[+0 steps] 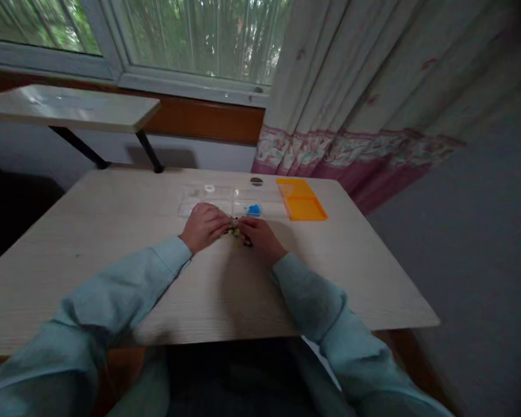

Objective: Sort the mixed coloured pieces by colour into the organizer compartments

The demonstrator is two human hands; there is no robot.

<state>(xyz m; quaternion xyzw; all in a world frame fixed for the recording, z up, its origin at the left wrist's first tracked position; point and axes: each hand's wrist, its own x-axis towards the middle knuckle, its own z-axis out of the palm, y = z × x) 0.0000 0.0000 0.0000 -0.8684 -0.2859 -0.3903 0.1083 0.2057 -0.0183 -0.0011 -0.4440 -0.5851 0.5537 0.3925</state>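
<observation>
Both hands meet over a small pile of multicoloured bead-like pieces (235, 230) on the table. My left hand (205, 227) is closed, its fingertips at the pile's upper left side. From the right, my right hand (261, 236) reaches in with its fingers drawn together at the same pieces. Whatever lies between the fingertips is too small and dim to name. Just beyond the hands lies a clear plastic compartment tray (220, 193), partly covered by my left hand. A cluster of blue pieces (253, 210) sits in one of its front compartments.
An orange tray (304, 207) lies at the clear tray's right end. Near the table's back edge is a round cable hole (256, 182). A raised shelf (73, 107) on black legs stands at the back left. A curtain (342, 133) hangs behind the pale wooden table (356, 272).
</observation>
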